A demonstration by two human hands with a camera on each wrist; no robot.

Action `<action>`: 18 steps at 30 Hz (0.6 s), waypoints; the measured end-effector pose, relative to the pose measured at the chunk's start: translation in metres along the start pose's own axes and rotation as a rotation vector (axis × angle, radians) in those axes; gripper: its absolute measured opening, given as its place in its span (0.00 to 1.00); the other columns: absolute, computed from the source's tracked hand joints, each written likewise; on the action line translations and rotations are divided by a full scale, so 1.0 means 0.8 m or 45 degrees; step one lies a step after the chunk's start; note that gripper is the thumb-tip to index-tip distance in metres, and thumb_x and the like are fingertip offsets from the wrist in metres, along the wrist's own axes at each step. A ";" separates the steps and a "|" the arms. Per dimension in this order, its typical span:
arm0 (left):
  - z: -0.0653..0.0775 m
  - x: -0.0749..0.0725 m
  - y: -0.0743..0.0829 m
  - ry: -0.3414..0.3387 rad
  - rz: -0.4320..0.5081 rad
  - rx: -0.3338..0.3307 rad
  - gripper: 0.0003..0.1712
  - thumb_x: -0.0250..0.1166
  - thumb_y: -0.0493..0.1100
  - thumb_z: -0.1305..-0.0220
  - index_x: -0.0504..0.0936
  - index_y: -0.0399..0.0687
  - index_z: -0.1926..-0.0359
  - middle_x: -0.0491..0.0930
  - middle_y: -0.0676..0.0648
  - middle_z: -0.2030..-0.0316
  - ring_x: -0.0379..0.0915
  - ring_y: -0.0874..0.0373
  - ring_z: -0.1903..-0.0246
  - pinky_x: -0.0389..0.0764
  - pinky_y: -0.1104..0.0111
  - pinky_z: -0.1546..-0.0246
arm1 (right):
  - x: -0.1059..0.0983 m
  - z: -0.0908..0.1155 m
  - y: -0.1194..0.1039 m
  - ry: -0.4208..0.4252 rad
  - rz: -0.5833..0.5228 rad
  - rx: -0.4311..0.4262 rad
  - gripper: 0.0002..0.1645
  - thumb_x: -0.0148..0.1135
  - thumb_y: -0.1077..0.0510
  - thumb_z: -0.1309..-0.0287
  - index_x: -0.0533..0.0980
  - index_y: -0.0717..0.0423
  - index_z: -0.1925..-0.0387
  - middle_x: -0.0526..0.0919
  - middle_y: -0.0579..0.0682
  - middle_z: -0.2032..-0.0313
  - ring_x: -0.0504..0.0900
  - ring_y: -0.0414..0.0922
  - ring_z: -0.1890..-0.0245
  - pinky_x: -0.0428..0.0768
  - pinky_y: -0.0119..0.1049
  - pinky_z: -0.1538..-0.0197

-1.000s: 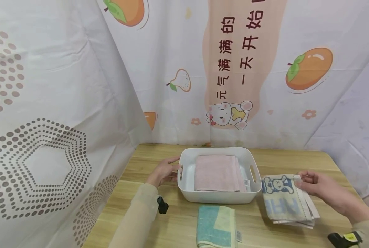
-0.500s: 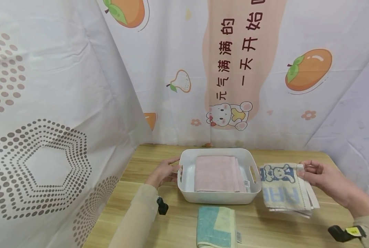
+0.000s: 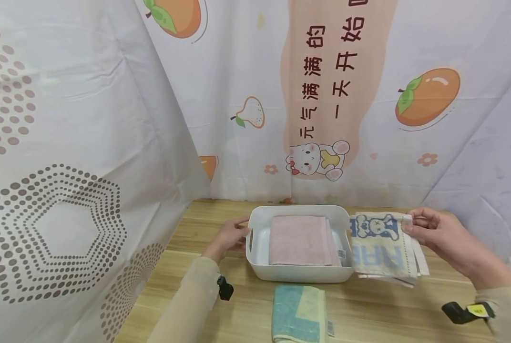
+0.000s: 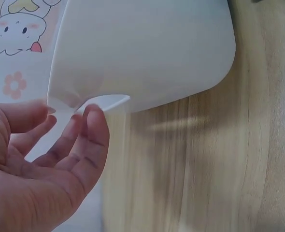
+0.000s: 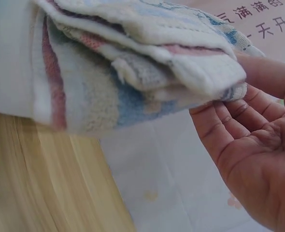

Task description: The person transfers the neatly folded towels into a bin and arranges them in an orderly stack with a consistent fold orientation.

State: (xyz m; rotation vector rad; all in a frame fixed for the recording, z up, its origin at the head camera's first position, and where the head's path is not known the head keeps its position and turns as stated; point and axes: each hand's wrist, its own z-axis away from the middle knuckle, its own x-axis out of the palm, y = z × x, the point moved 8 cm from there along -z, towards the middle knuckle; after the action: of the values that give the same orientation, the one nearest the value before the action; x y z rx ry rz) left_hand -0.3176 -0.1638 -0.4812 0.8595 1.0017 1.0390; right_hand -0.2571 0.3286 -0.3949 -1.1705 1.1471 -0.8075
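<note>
A white plastic storage basket (image 3: 300,273) stands on the table with a folded pink towel (image 3: 300,240) lying inside. At its left end my left hand (image 3: 229,238) holds the rim by the handle hole, thumb at the edge and fingertips at the opening in the left wrist view. My right hand (image 3: 440,236) pinches the right edge of a folded cream-and-blue towel (image 3: 377,245) with a bear pattern. That towel hangs above the table and overlaps the basket's right end in the head view. Its stacked, pink-striped layers (image 5: 133,72) show in the right wrist view.
A folded teal-and-yellow towel (image 3: 287,309) with a small tag lies on the wooden table (image 3: 234,309) in front of the basket. Behind the table hangs a printed curtain (image 3: 238,157), and a dotted curtain (image 3: 148,143) closes off the left side.
My right hand has carried the bear-pattern towel up, left and away from me, to the basket's right end. My left hand and the basket have stayed where they were.
</note>
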 end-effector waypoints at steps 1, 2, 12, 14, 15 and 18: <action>-0.001 0.000 0.001 0.018 -0.015 0.013 0.28 0.59 0.38 0.26 0.71 0.49 0.27 0.79 0.37 0.46 0.83 0.46 0.58 0.85 0.50 0.53 | 0.001 -0.001 -0.002 0.012 -0.007 -0.002 0.10 0.54 0.66 0.26 0.70 0.54 0.47 0.78 0.43 0.55 0.82 0.37 0.55 0.82 0.28 0.54; -0.001 -0.001 0.003 0.035 -0.029 0.026 0.28 0.59 0.38 0.25 0.71 0.48 0.27 0.78 0.37 0.45 0.83 0.46 0.58 0.85 0.50 0.52 | 0.003 -0.002 -0.004 0.021 -0.002 -0.003 0.11 0.55 0.65 0.26 0.70 0.54 0.47 0.78 0.43 0.55 0.82 0.36 0.55 0.82 0.27 0.54; 0.008 0.007 0.055 0.266 -0.212 0.271 0.28 0.64 0.44 0.29 0.74 0.50 0.30 0.74 0.41 0.35 0.75 0.41 0.39 0.80 0.51 0.43 | 0.020 -0.011 -0.019 0.025 -0.038 -0.002 0.12 0.55 0.62 0.25 0.67 0.54 0.45 0.77 0.42 0.54 0.81 0.35 0.55 0.82 0.28 0.54; 0.013 0.013 0.068 0.285 -0.194 0.329 0.28 0.65 0.44 0.30 0.75 0.51 0.30 0.75 0.43 0.35 0.72 0.41 0.36 0.79 0.50 0.41 | 0.027 -0.014 -0.024 -0.009 -0.138 -0.037 0.09 0.54 0.65 0.25 0.68 0.56 0.47 0.79 0.44 0.56 0.82 0.38 0.57 0.82 0.30 0.56; 0.015 0.017 0.073 0.282 -0.185 0.364 0.28 0.65 0.43 0.30 0.75 0.51 0.31 0.75 0.43 0.35 0.71 0.41 0.36 0.78 0.50 0.41 | 0.031 -0.016 -0.026 -0.028 -0.186 -0.064 0.09 0.53 0.66 0.25 0.68 0.56 0.48 0.79 0.44 0.57 0.82 0.39 0.58 0.82 0.31 0.57; 0.022 0.033 0.089 0.241 -0.150 0.462 0.28 0.66 0.42 0.30 0.75 0.51 0.31 0.74 0.42 0.35 0.72 0.41 0.37 0.80 0.50 0.43 | 0.038 -0.019 -0.032 -0.065 -0.277 -0.118 0.09 0.52 0.69 0.26 0.70 0.56 0.50 0.81 0.44 0.59 0.82 0.39 0.60 0.82 0.32 0.59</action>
State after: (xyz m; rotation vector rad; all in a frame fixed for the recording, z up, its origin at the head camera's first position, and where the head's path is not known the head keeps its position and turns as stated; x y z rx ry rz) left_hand -0.3159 -0.1201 -0.4169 0.9943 1.4130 0.8619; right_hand -0.2619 0.2897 -0.3774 -1.4029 1.0354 -0.8915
